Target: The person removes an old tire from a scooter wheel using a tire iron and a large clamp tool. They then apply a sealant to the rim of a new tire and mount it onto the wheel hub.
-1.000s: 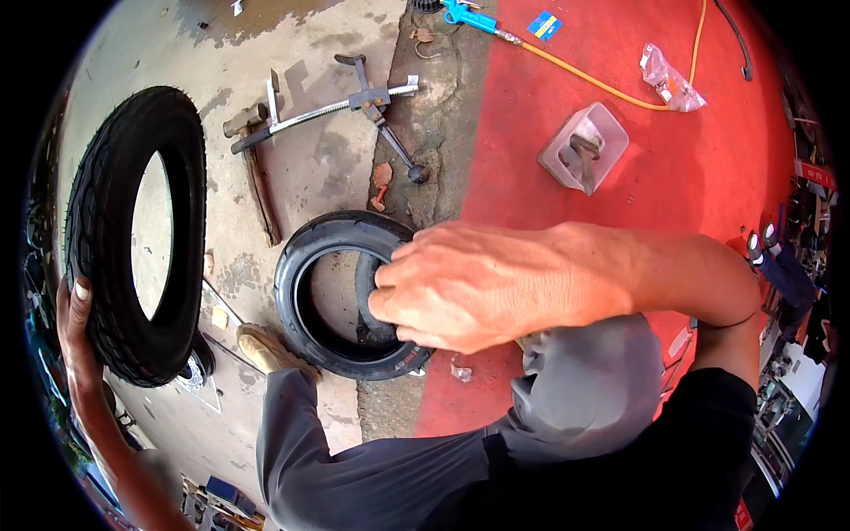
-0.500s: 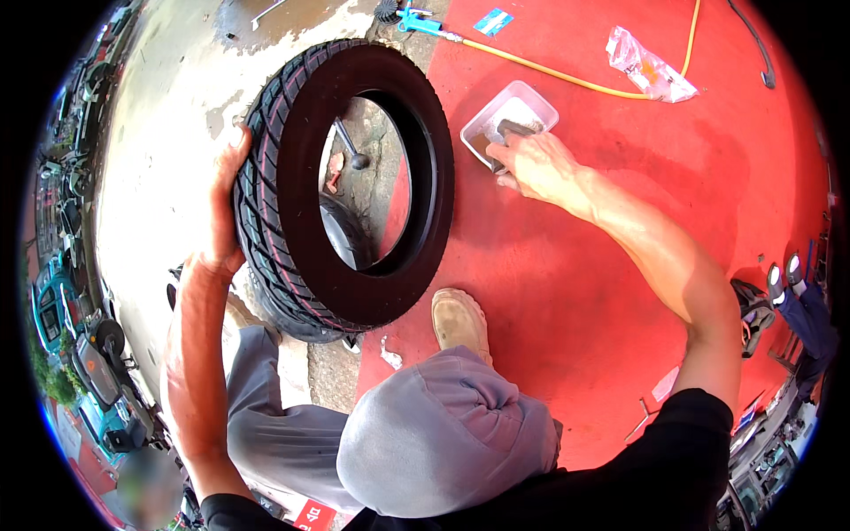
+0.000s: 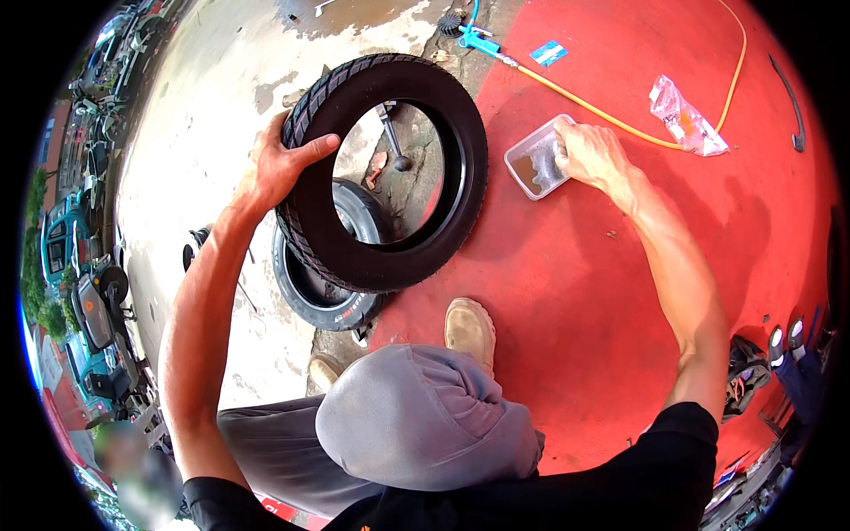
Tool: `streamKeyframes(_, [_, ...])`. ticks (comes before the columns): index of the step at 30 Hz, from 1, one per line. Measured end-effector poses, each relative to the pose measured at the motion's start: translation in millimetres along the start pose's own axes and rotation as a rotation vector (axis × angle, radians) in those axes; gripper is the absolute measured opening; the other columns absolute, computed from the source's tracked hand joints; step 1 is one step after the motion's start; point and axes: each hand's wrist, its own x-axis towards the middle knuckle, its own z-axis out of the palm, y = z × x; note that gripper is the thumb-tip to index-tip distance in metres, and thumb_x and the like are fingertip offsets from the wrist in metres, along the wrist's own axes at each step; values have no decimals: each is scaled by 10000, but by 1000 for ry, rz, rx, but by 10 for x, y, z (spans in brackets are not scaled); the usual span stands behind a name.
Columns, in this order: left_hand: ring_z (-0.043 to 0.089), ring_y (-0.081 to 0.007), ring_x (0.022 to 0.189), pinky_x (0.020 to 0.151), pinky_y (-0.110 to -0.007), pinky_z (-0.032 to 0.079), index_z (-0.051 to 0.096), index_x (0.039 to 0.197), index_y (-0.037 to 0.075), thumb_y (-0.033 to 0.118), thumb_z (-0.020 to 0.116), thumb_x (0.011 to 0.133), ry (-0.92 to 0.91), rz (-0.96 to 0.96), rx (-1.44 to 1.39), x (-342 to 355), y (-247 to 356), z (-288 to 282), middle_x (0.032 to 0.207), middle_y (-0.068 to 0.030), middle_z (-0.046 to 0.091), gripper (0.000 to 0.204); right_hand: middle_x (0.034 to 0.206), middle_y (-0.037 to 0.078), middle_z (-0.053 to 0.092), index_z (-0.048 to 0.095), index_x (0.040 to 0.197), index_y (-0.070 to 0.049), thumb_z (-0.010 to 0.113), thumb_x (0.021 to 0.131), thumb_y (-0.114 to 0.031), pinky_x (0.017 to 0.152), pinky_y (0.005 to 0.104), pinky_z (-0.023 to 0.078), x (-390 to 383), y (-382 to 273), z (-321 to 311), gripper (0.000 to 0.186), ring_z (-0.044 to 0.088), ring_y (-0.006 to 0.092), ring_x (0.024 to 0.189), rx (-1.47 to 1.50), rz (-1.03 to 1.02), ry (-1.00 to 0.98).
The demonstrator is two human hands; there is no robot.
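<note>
A black tire (image 3: 390, 265) with a blocky tread is held up on its edge, leaning over a second tire (image 3: 350, 311) that lies on the ground. My left hand (image 3: 282, 165) grips its upper left side, the thumb over the sidewall and the other fingers behind the tread. To the right, my right hand (image 3: 595, 155) is closed at the right side of a clear plastic tub (image 3: 533, 190). Murky brown liquid and whitish froth show in the tub. My fingertips are bent down into it, and whatever they hold is hidden.
A blue air gun (image 3: 478, 42) on a yellow hose (image 3: 611, 118) lies at the far side. Near it are a blue packet (image 3: 549, 53) and a crumpled plastic bag (image 3: 686, 119). A ball-ended metal lever (image 3: 394, 142) shows through the tire. My boot (image 3: 470, 329) stands on the red floor.
My left hand has shifted so its thumb now lies across the sidewall, and the tire tilts flatter. The dark grey piece seen in my right fingers is now out of sight.
</note>
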Motion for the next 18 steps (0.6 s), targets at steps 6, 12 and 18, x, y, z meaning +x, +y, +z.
streamKeyframes(6, [699,-362,1243,1095,-416,527,460,1539,-119,647,842,818,37,6,10,-114,-153,16,1345,-314,686,1119,970,237,776,775,995,-5,653,881,-97,800,536,609,191,-173,-150,191,763,430,958,-381,100,-452])
streamKeyframes(12, [592,-390,1396,1187,-437,435,434,1584,-86,732,747,856,28,109,-88,-168,-518,23,1477,-343,594,1139,1039,257,783,793,982,14,677,907,-142,848,506,612,255,-450,-349,209,770,405,1014,-423,275,-548])
streamKeyframes(18, [619,-368,1366,1173,-414,444,496,1561,-51,754,682,889,44,135,-212,82,-581,-4,1452,-290,638,1065,842,205,758,773,1038,18,631,990,-210,788,465,564,-341,-1003,-815,273,760,355,835,229,413,-124])
